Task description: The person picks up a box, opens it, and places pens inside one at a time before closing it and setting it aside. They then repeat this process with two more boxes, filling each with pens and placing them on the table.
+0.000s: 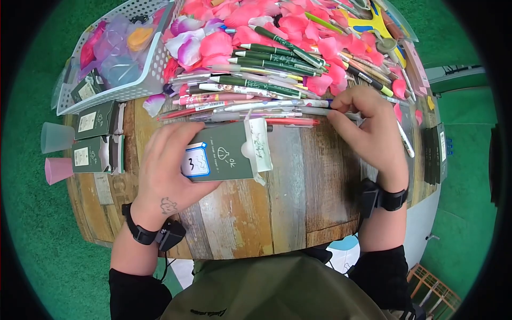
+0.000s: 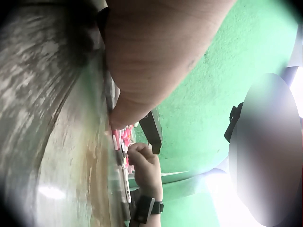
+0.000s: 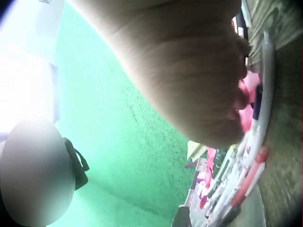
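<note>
My left hand (image 1: 168,160) grips a dark green cardboard box (image 1: 229,160) above the table's near side. The box lies sideways, its flap end open toward the right, with a blue-edged label showing a handwritten 3. Across the table, my right hand (image 1: 370,128) has its thumb and forefinger pinched at the end of a slim translucent pen (image 1: 314,111) at the front of the pen pile. In the right wrist view, the curled fingers hang beside several pens (image 3: 251,177) and pink petals. The left wrist view hides the box's inside.
Dark green pens (image 1: 274,56) lie in the pile, with pink petals (image 1: 293,26) behind. A white basket (image 1: 152,74) stands at the far left. Near it are two more green boxes (image 1: 96,154) and a pink cup (image 1: 57,169). Another dark box (image 1: 436,154) stands at the right edge.
</note>
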{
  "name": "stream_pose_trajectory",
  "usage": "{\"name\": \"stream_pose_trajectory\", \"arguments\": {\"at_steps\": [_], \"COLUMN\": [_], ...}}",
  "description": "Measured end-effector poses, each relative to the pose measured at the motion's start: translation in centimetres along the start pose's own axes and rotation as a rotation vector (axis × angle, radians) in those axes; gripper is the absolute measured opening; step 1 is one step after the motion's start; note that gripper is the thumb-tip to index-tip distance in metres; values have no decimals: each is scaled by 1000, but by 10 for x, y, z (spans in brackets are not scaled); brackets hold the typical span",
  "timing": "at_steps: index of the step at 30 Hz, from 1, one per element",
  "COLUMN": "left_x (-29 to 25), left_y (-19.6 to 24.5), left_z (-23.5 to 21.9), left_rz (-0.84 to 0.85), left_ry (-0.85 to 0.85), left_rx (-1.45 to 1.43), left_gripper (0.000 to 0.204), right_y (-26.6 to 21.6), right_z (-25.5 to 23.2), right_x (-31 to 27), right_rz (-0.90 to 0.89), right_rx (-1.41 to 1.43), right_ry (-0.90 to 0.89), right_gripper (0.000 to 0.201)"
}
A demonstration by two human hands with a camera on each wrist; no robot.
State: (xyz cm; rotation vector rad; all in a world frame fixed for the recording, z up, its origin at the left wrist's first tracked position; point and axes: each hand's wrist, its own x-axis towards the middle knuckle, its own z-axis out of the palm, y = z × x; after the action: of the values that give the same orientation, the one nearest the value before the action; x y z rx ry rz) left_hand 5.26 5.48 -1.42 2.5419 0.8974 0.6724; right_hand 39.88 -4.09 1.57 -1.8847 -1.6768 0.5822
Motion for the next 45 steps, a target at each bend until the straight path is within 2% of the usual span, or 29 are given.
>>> {"name": "stream_pose_trajectory", "arguments": {"at_steps": [2,8,11,14,17,18,21,25,28,31,35,36,39,45], "left_x": [0,0,1,2,2,1,1,1,2,2,1,1,1,2], "left_y": [-1,-2,-2,0,2,1,1,0,1,3,4,3,2,2], "left_z": [1,4,3,1,-1,0,1,1,0,4,5,5,4,5], "left_rz": [-8,-4,-1,-9,-19,-18,-25,-22,-20,36,31,22,6,7], "left_ry": [11,0,-2,-22,-47,-46,-51,-41,-69,-14,-21,-15,-5,1], "left_rx": [-4,-6,2,17,37,39,26,22,45,52,31,13,-15,-30], "left_gripper": [78,79,78,77,77,77,77,78,79,76,76,76,75,74], "right_y": [13,9,15,6,-14,-18,-17,0,-12,-30,-40,-33,-33,-17], "right_z": [-9,-6,-11,-26,-5,1,10,9,9,24,33,33,25,19], "right_x": [-1,-5,-4,-12,-18,-16,-10,-6,-5,-11,-18,-21,-22,-17], "right_rz": [-90,-13,-196,244,122,58,54,135,92,-125,-125,-58,128,114], "right_rx": [-285,-322,-343,363,924,845,678,709,577,472,634,783,1231,1164], "right_ry": [-51,-20,-21,-266,-400,-419,-402,-385,-398,-358,-451,-485,-467,-521], "right_gripper": [23,22,18,15,10,10,10,8,10,11,33,43,42,32]}}
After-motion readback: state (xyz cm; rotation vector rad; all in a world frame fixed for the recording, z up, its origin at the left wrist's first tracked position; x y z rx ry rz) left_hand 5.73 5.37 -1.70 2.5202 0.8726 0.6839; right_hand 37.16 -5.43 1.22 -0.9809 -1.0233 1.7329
